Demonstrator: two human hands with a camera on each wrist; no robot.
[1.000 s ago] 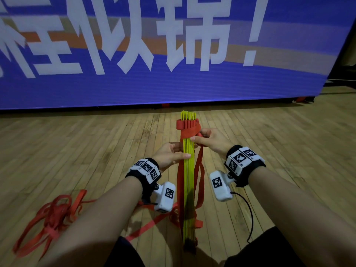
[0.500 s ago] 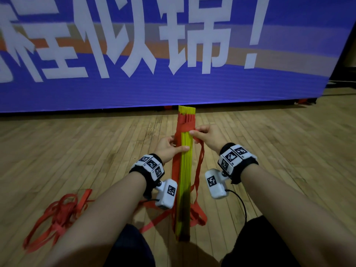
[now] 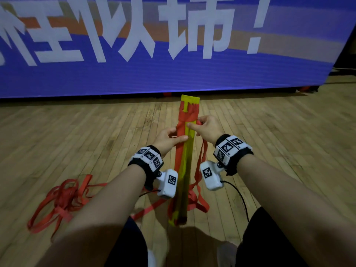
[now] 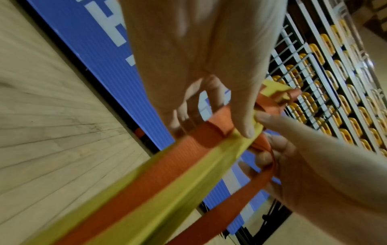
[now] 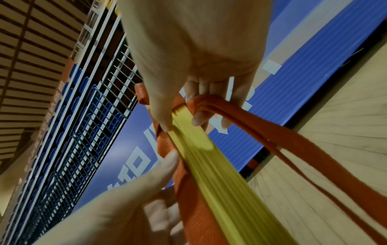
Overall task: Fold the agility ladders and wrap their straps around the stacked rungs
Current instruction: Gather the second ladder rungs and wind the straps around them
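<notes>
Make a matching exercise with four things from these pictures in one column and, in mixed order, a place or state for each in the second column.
Things:
1. stacked yellow rungs
2. right hand
3. loose red strap pile
4. left hand

Places or states:
A. lies on the wooden floor, at the left
B. grips the bundle lower down, thumb across the front
C. held up between both hands
D. pinches the red strap near the far end of the bundle

Pairs: 1-C, 2-D, 3-A, 4-B
</notes>
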